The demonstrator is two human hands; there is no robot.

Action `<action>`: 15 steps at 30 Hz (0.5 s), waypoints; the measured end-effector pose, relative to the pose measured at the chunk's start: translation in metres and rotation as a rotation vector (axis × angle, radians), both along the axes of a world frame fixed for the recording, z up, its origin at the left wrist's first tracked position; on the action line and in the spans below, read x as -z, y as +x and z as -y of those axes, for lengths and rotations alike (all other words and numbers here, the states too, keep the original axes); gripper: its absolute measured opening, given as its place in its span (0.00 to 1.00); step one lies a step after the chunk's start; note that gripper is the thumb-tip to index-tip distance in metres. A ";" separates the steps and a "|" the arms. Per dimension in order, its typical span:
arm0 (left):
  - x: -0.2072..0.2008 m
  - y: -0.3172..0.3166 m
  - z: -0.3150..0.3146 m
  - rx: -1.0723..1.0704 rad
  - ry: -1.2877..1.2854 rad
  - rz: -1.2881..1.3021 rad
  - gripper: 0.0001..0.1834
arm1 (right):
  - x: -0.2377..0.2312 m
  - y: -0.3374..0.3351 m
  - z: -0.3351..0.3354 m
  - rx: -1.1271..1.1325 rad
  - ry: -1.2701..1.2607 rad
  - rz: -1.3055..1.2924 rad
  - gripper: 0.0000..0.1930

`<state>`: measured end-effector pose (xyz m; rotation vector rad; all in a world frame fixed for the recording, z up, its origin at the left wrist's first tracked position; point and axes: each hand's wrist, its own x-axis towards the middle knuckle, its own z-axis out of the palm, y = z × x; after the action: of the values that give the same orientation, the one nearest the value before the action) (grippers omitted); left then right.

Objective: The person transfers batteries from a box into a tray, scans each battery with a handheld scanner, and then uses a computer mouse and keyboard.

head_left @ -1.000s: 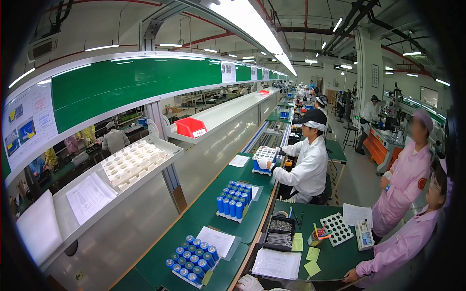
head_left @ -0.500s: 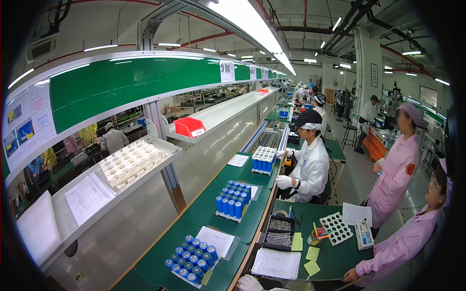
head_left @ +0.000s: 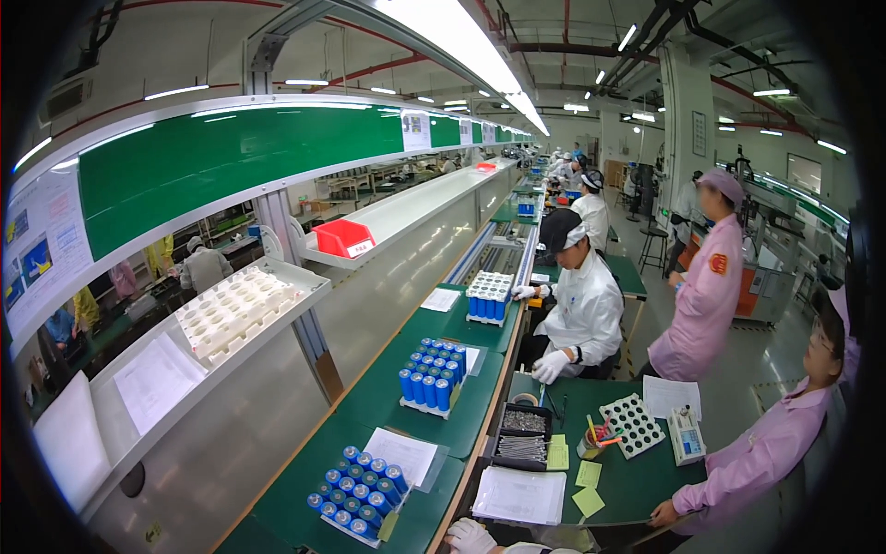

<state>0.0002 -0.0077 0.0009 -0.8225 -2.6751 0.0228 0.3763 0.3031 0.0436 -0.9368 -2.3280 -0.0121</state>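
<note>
My right hand (head_left: 471, 536), in a white glove, lies at the lower edge of the view, on the near edge of the bench. Its fingers look loosely bent, partly cut off by the picture's rim, and nothing shows in them. My left hand is out of view. Nearest on its left, a block of blue cylindrical battery cells (head_left: 360, 489) stands in a white holder on the green bench mat (head_left: 268, 512). Beyond it are a second block of cells (head_left: 432, 377) and a third (head_left: 489, 297), which has a white holder on top. A stack of papers (head_left: 520, 495) lies just right of my hand.
A seated co-worker (head_left: 581, 305) in white gloves works farther along. Two people in pink (head_left: 701, 295) stand at the right. The side table holds black bins of metal parts (head_left: 523, 434), a pen cup (head_left: 591, 448), a white holder (head_left: 632, 425) and a small device (head_left: 685, 436). A shelf (head_left: 314, 279) runs left.
The view has turned slightly right, so the scene sits farther left. The co-worker's nearer hand has come down toward the side table. The farther pink-clad person has shifted left. My hand has barely moved.
</note>
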 end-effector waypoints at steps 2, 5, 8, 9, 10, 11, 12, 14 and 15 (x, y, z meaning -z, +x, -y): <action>0.004 -0.003 0.002 0.008 -0.019 -0.008 0.34 | -0.003 0.000 -0.001 0.000 0.007 -0.004 0.16; 0.010 -0.006 0.004 0.014 -0.041 -0.022 0.33 | -0.007 0.000 -0.001 -0.006 0.012 -0.010 0.16; 0.013 -0.007 0.006 0.013 -0.062 -0.036 0.32 | -0.006 0.001 0.000 -0.003 0.013 -0.017 0.16; 0.013 -0.008 0.007 0.012 -0.069 -0.041 0.31 | -0.007 0.001 0.000 -0.003 0.015 -0.021 0.16; 0.014 -0.007 0.008 0.009 -0.073 -0.045 0.31 | -0.006 0.001 -0.001 -0.006 0.019 -0.025 0.16; 0.015 -0.007 0.008 0.005 -0.077 -0.049 0.31 | -0.006 0.001 -0.001 -0.006 0.019 -0.025 0.16; 0.016 -0.007 0.008 0.001 -0.081 -0.052 0.31 | -0.005 0.001 0.000 -0.006 0.019 -0.023 0.16; 0.018 -0.007 0.009 -0.006 -0.089 -0.061 0.30 | -0.005 0.000 0.000 -0.006 0.019 -0.022 0.15; 0.019 -0.007 0.009 -0.010 -0.093 -0.065 0.30 | -0.005 0.000 0.000 -0.007 0.012 -0.025 0.15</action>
<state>-0.0071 -0.0164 -0.0177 -0.8220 -2.6340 0.1746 0.3760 0.3032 0.0487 -0.9180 -2.3058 -0.0114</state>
